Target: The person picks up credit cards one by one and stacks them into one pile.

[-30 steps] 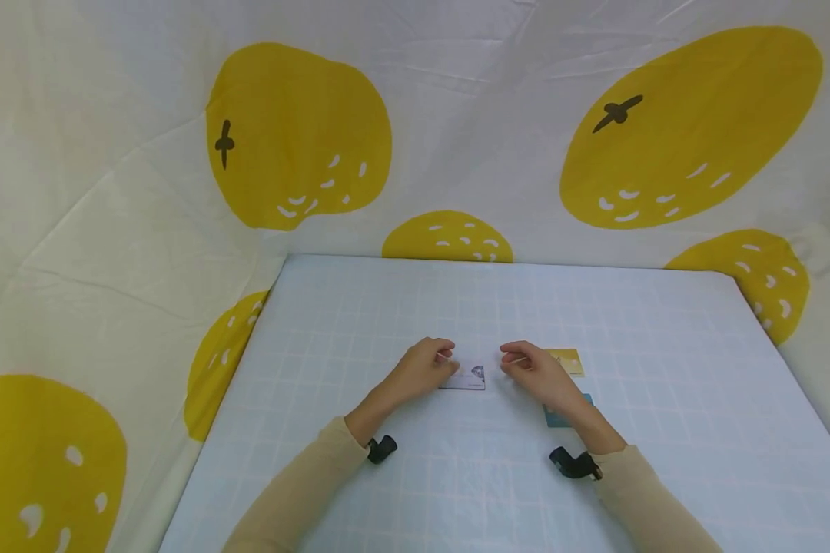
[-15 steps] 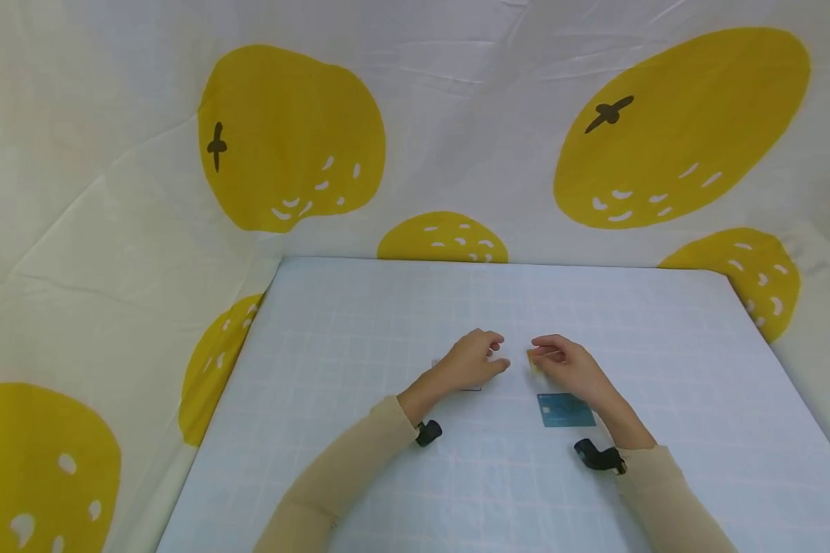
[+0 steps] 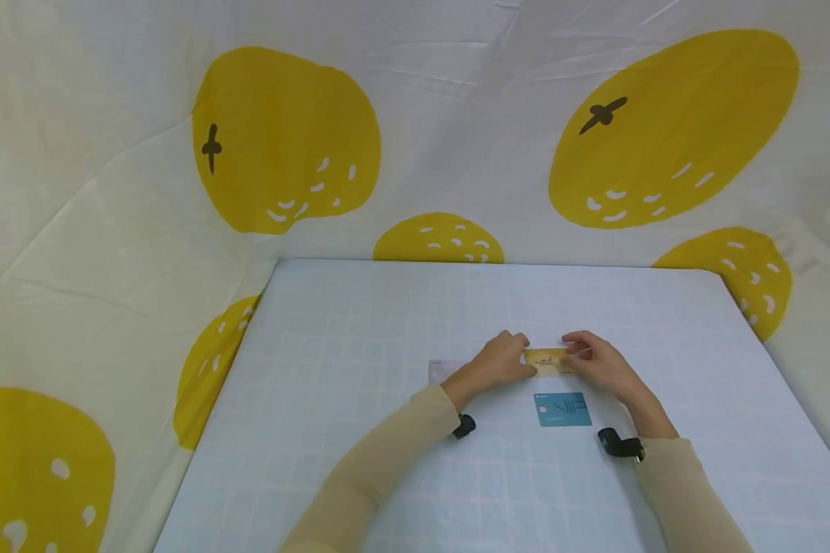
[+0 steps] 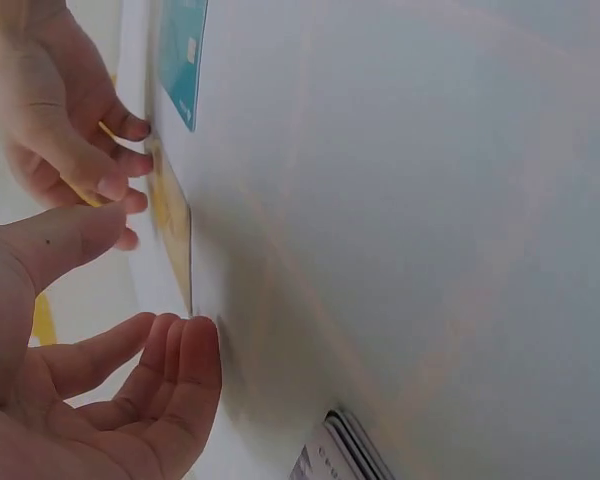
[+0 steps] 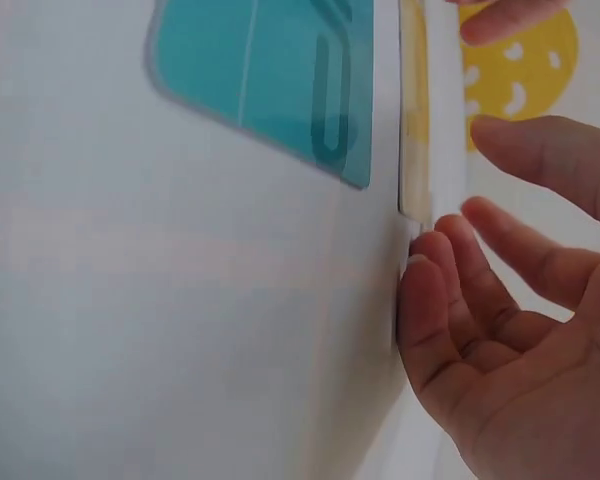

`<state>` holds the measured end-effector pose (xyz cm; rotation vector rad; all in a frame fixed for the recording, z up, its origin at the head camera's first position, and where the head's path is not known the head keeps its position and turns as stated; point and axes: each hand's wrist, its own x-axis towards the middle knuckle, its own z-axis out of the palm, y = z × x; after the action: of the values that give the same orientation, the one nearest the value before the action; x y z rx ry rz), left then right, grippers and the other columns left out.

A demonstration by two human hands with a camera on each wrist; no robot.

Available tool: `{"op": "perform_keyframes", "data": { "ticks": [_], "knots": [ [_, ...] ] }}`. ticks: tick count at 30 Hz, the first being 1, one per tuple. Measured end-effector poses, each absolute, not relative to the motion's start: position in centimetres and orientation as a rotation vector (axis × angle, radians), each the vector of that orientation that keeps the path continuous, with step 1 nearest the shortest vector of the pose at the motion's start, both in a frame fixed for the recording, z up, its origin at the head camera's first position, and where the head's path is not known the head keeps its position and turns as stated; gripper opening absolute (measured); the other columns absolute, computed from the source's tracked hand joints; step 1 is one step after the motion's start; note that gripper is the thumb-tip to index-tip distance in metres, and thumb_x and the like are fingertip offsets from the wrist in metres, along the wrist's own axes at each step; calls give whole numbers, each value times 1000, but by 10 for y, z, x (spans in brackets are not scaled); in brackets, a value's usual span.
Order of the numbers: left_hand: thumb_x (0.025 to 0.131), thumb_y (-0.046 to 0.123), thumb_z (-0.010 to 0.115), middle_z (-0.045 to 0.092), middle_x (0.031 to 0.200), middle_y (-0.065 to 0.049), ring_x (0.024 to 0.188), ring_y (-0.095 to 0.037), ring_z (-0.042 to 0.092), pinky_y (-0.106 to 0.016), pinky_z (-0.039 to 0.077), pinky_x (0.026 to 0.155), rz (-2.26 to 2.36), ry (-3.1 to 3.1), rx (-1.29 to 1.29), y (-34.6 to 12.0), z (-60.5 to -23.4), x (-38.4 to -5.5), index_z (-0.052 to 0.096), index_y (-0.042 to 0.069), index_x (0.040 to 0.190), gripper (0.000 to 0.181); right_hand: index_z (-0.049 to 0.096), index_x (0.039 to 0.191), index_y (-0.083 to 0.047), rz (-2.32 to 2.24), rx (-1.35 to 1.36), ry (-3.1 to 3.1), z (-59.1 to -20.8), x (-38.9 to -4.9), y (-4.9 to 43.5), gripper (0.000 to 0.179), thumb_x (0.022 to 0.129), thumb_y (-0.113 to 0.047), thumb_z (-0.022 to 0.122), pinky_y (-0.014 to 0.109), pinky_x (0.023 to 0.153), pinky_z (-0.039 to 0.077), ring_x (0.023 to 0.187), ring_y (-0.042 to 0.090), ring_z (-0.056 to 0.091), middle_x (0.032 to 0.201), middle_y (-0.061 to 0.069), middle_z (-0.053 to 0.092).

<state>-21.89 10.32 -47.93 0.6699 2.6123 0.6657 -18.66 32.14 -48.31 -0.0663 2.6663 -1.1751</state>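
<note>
A yellow card (image 3: 542, 359) lies flat on the table between both hands. My left hand (image 3: 498, 361) is at its left end, thumb and fingers spread apart with a gap between them in the left wrist view. Close to the card's right end is my right hand (image 3: 600, 367), which partly covers it; in the right wrist view the fingers curve loosely near the card's edge, the thumb standing away. A teal card (image 3: 562, 409) lies just nearer to me. Partly behind the left hand is a lilac card (image 3: 446, 370); the left wrist view shows it as a small stack (image 4: 342, 455).
The table (image 3: 360, 322) has a pale blue, faintly gridded cover. A white curtain (image 3: 449, 146) printed with yellow fruit rises behind and on the left. A black wrist camera (image 3: 619, 444) sits at the right wrist, another at the left.
My left hand has moved right, away from the lilac card to the yellow card's left end. The right hand has also moved right, uncovering the teal card and part of the yellow one.
</note>
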Motion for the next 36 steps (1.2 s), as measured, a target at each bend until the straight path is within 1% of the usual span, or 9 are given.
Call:
{"op": "perform_keyframes", "data": {
  "ticks": [5,9,14,17,21,25,30,36],
  "knots": [
    [89,37,76,55,102,-2,82,-11,50,-23,44,71,608,2628,645,111,-485,-217,59,8,131,53,51,137,0,-1113,-142,2640,-488,-191,331,52,93,-20,71,47,87,46,101,34,54,115,19,59],
    [88,34,78,53,100,-1,82,-12,49,-23,44,71,592,2656,613,114,-488,-215,59,10,127,50,50,137,-1,-1042,-185,2614,-486,-193,335,56,89,-17,75,44,84,45,97,30,52,109,15,57],
    [86,32,80,52,97,0,81,-11,48,-23,43,70,576,2693,606,115,-492,-215,59,12,121,45,50,134,-1,-980,-189,2594,-484,-195,336,55,88,-15,77,41,82,45,92,28,51,102,12,55],
    [86,32,80,53,97,-1,80,-12,49,-24,44,71,575,2698,608,115,-492,-215,59,12,120,45,52,130,-1,-973,-187,2603,-486,-197,336,51,87,-14,77,40,81,45,91,27,51,99,11,55],
    [86,32,81,53,99,-1,81,-12,49,-24,45,72,574,2696,603,115,-492,-214,58,12,122,47,55,126,0,-991,-202,2609,-490,-198,337,46,87,-11,77,40,81,44,91,27,50,99,11,54],
    [86,32,81,54,99,-1,81,-11,49,-23,44,72,574,2702,610,115,-493,-215,59,12,122,47,53,127,0,-1005,-183,2600,-492,-198,338,48,87,-10,77,41,82,44,92,27,50,100,11,54],
    [85,31,81,53,95,0,79,-11,48,-23,43,70,576,2707,618,116,-495,-216,59,12,119,44,52,129,1,-1006,-160,2590,-491,-198,337,52,86,-12,78,39,81,44,92,27,50,101,12,54],
    [85,30,81,52,95,1,80,-11,48,-23,44,72,603,2682,587,115,-495,-217,59,13,118,43,53,126,4,-1032,-187,2588,-491,-197,336,50,85,-10,79,39,81,44,92,27,50,101,12,55]
  ]
}}
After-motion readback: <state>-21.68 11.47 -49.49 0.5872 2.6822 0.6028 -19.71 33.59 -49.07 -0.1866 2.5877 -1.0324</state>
